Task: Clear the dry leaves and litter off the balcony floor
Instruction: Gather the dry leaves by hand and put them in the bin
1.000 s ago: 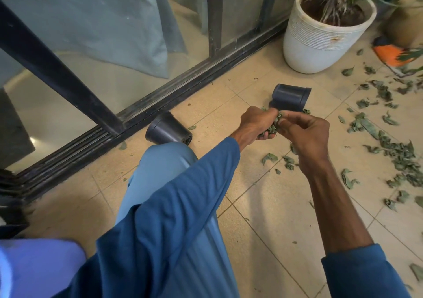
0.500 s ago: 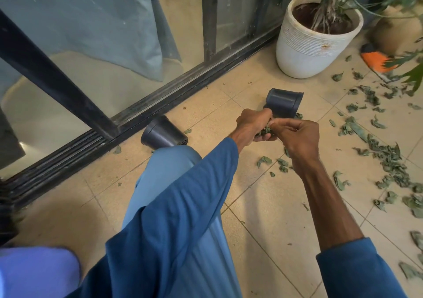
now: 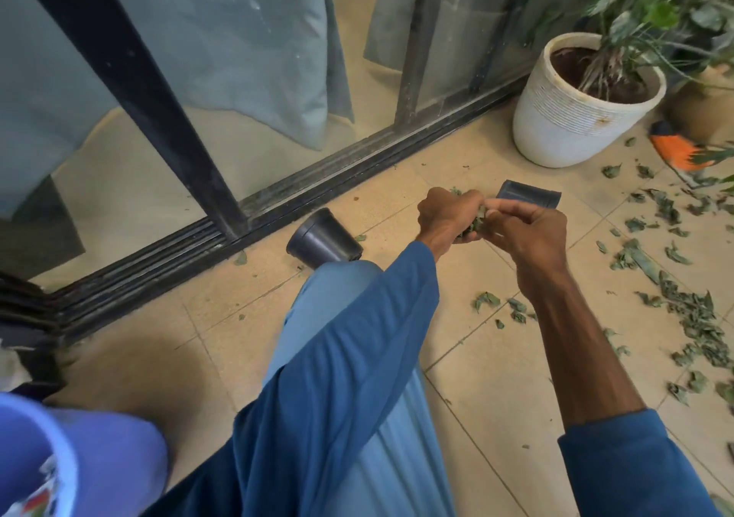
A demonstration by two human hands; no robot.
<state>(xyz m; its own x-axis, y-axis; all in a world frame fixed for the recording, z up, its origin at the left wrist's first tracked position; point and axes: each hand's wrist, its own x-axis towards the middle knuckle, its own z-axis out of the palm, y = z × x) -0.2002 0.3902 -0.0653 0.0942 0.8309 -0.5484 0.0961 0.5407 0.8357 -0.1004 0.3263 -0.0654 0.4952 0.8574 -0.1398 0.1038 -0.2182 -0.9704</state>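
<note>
My left hand (image 3: 447, 214) grips a bunch of dry leaves (image 3: 476, 222) above the tiled floor. My right hand (image 3: 528, 234) meets it from the right, fingers curled and pinching into the same bunch. More dry leaves (image 3: 691, 310) lie scattered over the tiles to the right, with a few small ones (image 3: 486, 300) just below my right wrist. Most of the held bunch is hidden between the two hands.
Two small black pots lie on their sides: one (image 3: 321, 240) by my knee, one (image 3: 530, 198) behind my hands. A white planter (image 3: 572, 119) stands at the back right beside an orange object (image 3: 675, 151). A sliding glass door track (image 3: 278, 206) runs along the left. A blue bucket (image 3: 24, 461) sits bottom left.
The camera view has tilted and shifted left, bringing the blue bucket into view. Both hands stay together on the leaf bunch, with the right fingers pressed closer into it.
</note>
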